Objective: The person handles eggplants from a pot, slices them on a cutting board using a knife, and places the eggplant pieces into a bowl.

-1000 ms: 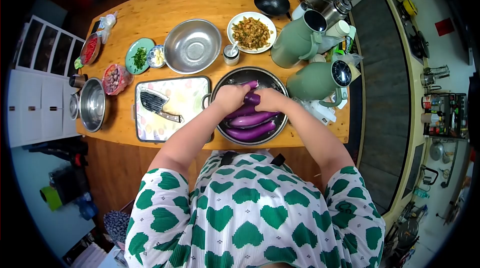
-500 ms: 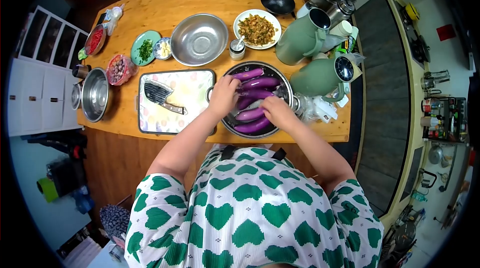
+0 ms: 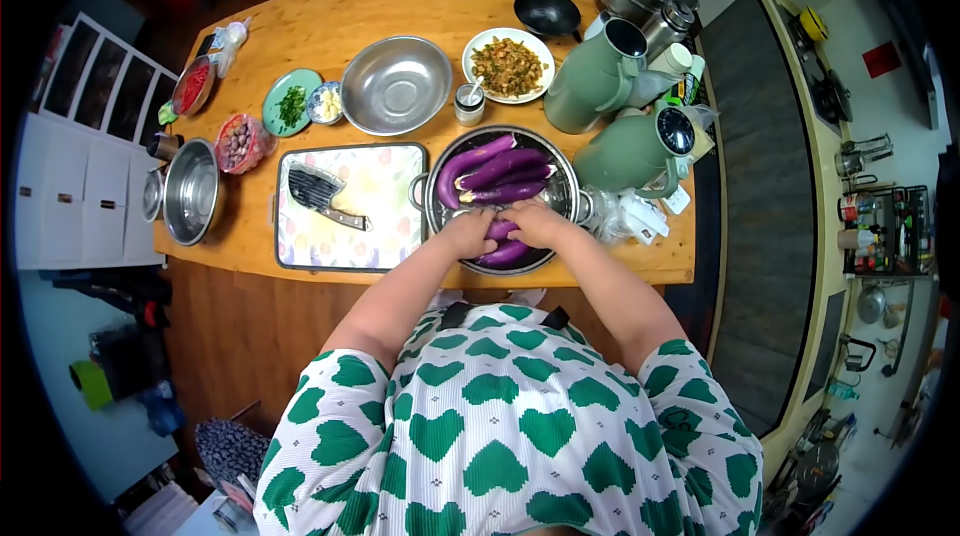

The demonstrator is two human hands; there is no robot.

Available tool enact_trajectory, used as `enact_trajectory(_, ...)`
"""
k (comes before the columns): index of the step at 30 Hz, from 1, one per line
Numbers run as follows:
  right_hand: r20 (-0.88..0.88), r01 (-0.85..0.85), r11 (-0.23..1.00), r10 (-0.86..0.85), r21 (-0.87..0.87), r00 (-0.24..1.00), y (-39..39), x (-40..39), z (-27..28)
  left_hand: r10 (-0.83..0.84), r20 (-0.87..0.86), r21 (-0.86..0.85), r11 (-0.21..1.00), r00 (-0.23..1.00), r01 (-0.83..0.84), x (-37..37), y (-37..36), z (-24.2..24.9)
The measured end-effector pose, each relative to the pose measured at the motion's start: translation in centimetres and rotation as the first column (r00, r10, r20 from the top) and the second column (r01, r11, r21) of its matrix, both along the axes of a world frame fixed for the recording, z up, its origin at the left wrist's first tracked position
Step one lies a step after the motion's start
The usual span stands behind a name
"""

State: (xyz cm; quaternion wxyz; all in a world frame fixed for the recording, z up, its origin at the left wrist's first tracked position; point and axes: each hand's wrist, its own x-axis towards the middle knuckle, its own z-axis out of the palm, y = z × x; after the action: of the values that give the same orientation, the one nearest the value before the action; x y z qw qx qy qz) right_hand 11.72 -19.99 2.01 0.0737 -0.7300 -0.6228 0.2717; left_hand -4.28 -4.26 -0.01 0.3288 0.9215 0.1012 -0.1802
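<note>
A wide metal pot with loop handles stands at the table's front edge and holds several purple eggplants. Low in its front part, my left hand and my right hand come close together with fingers curled round one eggplant, which they partly cover. Another eggplant lies nearer to me, just below the hands. Toward the back of the pot, further eggplants rest side by side, one of them curved along the left wall.
Left of the pot, a cleaver lies on a patterned cutting board. Behind stand a steel basin, a seasoning jar and a plate of diced food. Two green thermos jugs stand to the right.
Both hands have moved toward me and closer together, from over the eggplants to the front of the pot. Several eggplants now lie pushed to the back. The view has shifted slightly.
</note>
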Motion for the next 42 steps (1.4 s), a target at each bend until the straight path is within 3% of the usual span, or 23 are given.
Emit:
enact_trajectory(1, -0.013, -0.042, 0.999, 0.042, 0.023, 0.999, -0.1, 0.3, 0.6, 0.004, -0.023, -0.012, 1.000, 1.000, -0.004, 0.0, 0.2, 0.4)
enact_trajectory(5, -0.150, -0.013, 0.996, 0.026, 0.093, 0.988, -0.5, 0.7, 5.6, 0.004, 0.148, -0.144, 0.989, 0.989, 0.018, -0.4, 1.3, 1.6)
enact_trajectory(6, -0.118, -0.058, 0.978, 0.082, 0.199, 0.990, -0.8, 1.0, 5.4, 0.037, 0.219, -0.187, 0.982, 0.975, 0.005, -0.4, 1.4, 1.8)
enact_trajectory(10, 0.129, -0.157, 0.921, 0.117, 0.356, 0.985, -0.7, 1.1, 5.5, 0.213, -0.007, -0.595, 0.785, 0.977, -0.175, 0.2, 2.0, 3.5)
enact_trajectory(13, 0.128, -0.087, 0.981, 0.065, 0.176, 0.990, 0.0, 0.9, 6.5, 0.154, 0.107, -0.473, 0.877, 0.982, -0.086, 0.5, 2.4, 5.5)
enact_trajectory(15, 0.082, -0.038, 0.987, 0.026, 0.158, 0.996, 0.8, 0.8, 6.1, 0.091, 0.171, -0.223, 0.974, 0.981, -0.052, 0.6, 2.1, 7.4)
enact_trajectory(18, -0.077, -0.036, 0.995, 0.044, 0.095, 0.996, 2.2, 1.7, 5.6, -0.004, 0.179, 0.081, 0.997, 0.984, -0.011, 0.9, 1.7, 8.6)
enact_trajectory(19, -0.243, -0.016, 0.992, -0.016, -0.128, 0.970, 2.7, 2.5, 5.7, -0.051, 0.255, 0.129, 0.991, 0.965, 0.018, 0.6, 1.9, 8.1)
enact_trajectory(21, -0.492, -0.083, 0.838, -0.234, -0.540, 0.838, 3.4, 3.8, 6.7, -0.152, 0.395, 0.230, 0.971, 0.906, 0.063, -0.1, 2.5, 7.6)
enact_trajectory(22, -0.613, -0.140, 0.802, -0.318, -0.581, 0.723, 3.2, 4.0, 7.4, -0.209, 0.473, 0.261, 0.961, 0.856, 0.091, -0.4, 2.9, 7.6)
enact_trajectory(25, -0.663, -0.105, 0.678, -0.655, -0.727, 0.361, 2.8, 4.3, 8.2, -0.251, 0.529, 0.314, 0.945, 0.811, 0.087, -0.5, 3.6, 7.8)
enact_trajectory(26, -0.661, -0.047, 0.756, -0.538, -0.653, 0.523, 2.9, 4.0, 8.4, -0.221, 0.495, 0.289, 0.954, 0.840, 0.081, -0.4, 3.7, 7.9)
enact_trajectory(27, -0.552, 0.022, 0.853, -0.357, -0.521, 0.754, 3.0, 3.8, 7.2, -0.159, 0.441, 0.245, 0.968, 0.883, 0.052, -0.5, 3.7, 7.6)
enact_trajectory(28, -0.403, 0.081, 0.966, -0.177, -0.244, 0.898, 2.7, 3.0, 6.8, -0.099, 0.382, 0.202, 0.979, 0.919, 0.021, -0.4, 3.6, 7.1)
enact_trajectory(29, -0.179, 0.057, 0.997, -0.046, 0.058, 0.983, 2.3, 2.3, 6.3, -0.041, 0.318, 0.159, 0.987, 0.947, -0.011, -0.4, 3.5, 6.7)
enact_trajectory(30, 0.000, 0.055, 0.997, -0.055, 0.060, 0.999, 2.4, 1.6, 7.1, 0.017, 0.235, 0.095, 0.995, 0.972, -0.041, -0.2, 3.6, 8.2)
enact_trajectory(33, 0.053, 0.084, 0.982, -0.094, 0.166, 0.994, 1.7, 1.5, 6.6, 0.034, 0.203, -0.072, 0.997, 0.979, -0.020, -0.5, 4.5, 8.0)
enact_trajectory(34, 0.070, 0.068, 0.956, -0.091, 0.284, 0.993, 1.5, 1.5, 6.5, 0.062, 0.163, -0.087, 0.995, 0.985, -0.048, -0.6, 4.5, 8.4)
enact_trajectory(37, -0.062, 0.331, 0.789, -0.351, 0.517, 0.934, 1.3, 1.9, 5.9, 0.270, 0.159, -0.203, 0.950, 0.950, -0.236, -1.0, 4.7, 7.7)
enact_trajectory(39, -0.116, 0.434, 0.715, -0.449, 0.548, 0.886, 1.0, 2.0, 5.6, 0.270, 0.133, -0.229, 0.944, 0.953, -0.236, -1.1, 5.2, 8.0)
enact_trajectory(41, -0.208, 0.544, 0.725, -0.507, 0.422, 0.837, 0.3, 1.6, 3.7, 0.341, 0.173, -0.229, 0.926, 0.924, -0.299, -1.3, 5.5, 6.4)
enact_trajectory(42, -0.161, 0.455, 0.797, -0.428, 0.396, 0.889, 0.2, 1.4, 3.2, 0.374, 0.149, -0.243, 0.911, 0.916, -0.332, -1.2, 5.9, 5.1)
